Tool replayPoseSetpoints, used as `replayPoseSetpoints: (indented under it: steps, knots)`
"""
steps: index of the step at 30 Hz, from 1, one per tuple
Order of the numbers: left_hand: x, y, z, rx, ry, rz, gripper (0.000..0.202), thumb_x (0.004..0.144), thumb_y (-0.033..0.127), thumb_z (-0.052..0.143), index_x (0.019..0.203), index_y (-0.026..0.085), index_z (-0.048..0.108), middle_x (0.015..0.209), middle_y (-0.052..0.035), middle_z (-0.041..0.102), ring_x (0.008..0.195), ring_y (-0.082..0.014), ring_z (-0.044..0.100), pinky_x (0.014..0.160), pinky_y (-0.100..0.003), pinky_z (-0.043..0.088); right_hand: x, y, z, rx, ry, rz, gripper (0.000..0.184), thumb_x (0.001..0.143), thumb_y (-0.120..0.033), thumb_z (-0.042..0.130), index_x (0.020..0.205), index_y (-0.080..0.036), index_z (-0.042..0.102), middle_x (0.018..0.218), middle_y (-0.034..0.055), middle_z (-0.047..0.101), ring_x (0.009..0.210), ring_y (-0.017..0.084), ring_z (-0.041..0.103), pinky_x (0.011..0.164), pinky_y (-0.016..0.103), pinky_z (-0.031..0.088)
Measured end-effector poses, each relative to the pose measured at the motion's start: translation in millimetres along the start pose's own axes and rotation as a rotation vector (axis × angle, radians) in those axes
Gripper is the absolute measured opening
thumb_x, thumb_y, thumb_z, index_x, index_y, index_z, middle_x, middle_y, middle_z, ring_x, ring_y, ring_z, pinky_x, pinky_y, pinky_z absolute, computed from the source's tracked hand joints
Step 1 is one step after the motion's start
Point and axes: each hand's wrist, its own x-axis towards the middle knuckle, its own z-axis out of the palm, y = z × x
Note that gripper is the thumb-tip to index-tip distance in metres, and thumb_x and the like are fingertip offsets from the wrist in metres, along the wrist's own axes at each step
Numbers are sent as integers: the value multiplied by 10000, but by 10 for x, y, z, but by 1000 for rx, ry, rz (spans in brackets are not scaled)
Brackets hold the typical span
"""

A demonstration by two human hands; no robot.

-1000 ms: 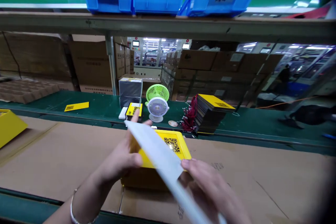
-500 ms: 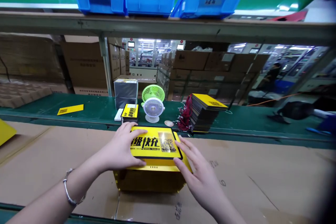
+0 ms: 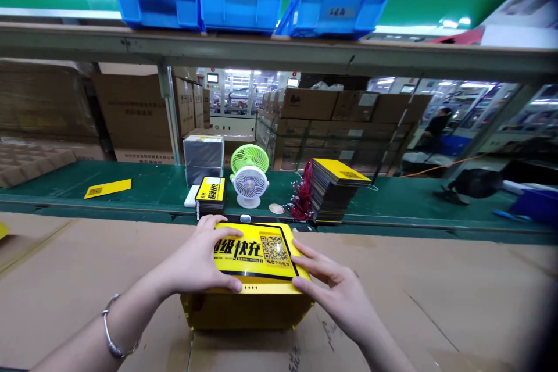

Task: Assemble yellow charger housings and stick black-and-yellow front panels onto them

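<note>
Resting open, left hand (image 3: 196, 261) and right hand (image 3: 331, 290) on a yellow QR-code panel (image 3: 250, 261) atop a yellow box (image 3: 246, 313) on the cardboard-covered bench (image 3: 392, 302).

I'm wearing a thin silver bracelet (image 3: 111, 326) around my left wrist (image 3: 139, 302), with my left hand (image 3: 196, 261) and right hand (image 3: 331, 290) showing bare.

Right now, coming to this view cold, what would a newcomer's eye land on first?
The bright yellow box on the cardboard-covered bench stands out most, with a yellow-and-black panel bearing a QR code on top, the left hand and right hand on either side of it. Higher up, three blue plastic bins sit in a row on a shelf. Just beyond the box stands a small white fan.
</note>
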Motion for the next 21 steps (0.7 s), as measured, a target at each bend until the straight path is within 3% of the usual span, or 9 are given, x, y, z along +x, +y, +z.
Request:
replayPoseSetpoints:
  steps: [6,9,12,14,15,16,18,20,21]
  knots:
    - [76,29,22,63,-60,35,903,431,640,768,1237,309,533,1388,-115,331,1306,-386,231,1035,-579,260,23,-21,-47,35,-61,40,427,680,-434,731,1050,-228,678,1326,92,476,1229,323,432,1043,495,352]
    - [37,-15,42,134,-102,56,909,533,680,696,1328,329,428,1474,-93,246,1356,-368,138,1072,-607,99,58,-109,-99,-100,-97,18,437,694,-439,715,1088,-259,661,1367,63,437,1277,308,370,1079,506,277]
    - [-81,-122,11,176,-146,34,821,726,657,551,1411,334,236,1512,-52,121,1381,-307,69,1084,-576,-36,168,-150,-182,-179,-198,-30,742,645,-417,761,1313,-323,452,1470,18,258,1356,276,207,1109,498,186]
    - [-178,-211,-36,163,-163,-20,805,788,628,492,1434,316,126,1514,-36,58,1386,-273,31,1105,-539,0,308,-122,-212,-121,-299,-38,967,576,-400,809,1394,-335,298,1487,19,213,1357,264,210,1096,463,244]
    - [-221,-251,-58,155,-167,-46,807,802,619,477,1438,307,91,1514,-32,36,1387,-262,17,1112,-522,26,399,-97,-207,-77,-338,-37,1001,566,-393,814,1406,-322,274,1472,32,256,1332,260,278,1071,435,307]
    - [-255,-283,-73,151,-165,-64,803,814,611,465,1440,301,69,1513,-29,22,1386,-256,9,1117,-510,44,500,-69,-185,-61,-339,-32,963,590,-395,797,1404,-295,293,1430,49,349,1277,252,381,1025,401,379]
    - [-286,-306,-69,164,-145,-80,778,833,597,441,1442,294,64,1512,-22,12,1386,-251,5,1121,-495,69,707,-29,-92,-128,-237,-13,694,722,-422,677,1337,-214,433,1252,80,555,1092,235,563,900,350,483]
    - [-263,-265,-10,204,-102,-96,772,837,603,421,1445,258,94,1509,-34,11,1385,-258,1,1122,-488,90,864,-41,51,-269,-84,5,434,850,-432,489,1167,-157,601,1068,102,655,955,242,625,844,362,497]
    - [-231,-222,38,233,-77,-103,778,835,612,411,1445,233,112,1508,-45,15,1384,-266,-1,1120,-492,93,904,-72,133,-332,-29,3,416,880,-431,420,1082,-150,651,1026,115,667,949,258,623,863,387,478]
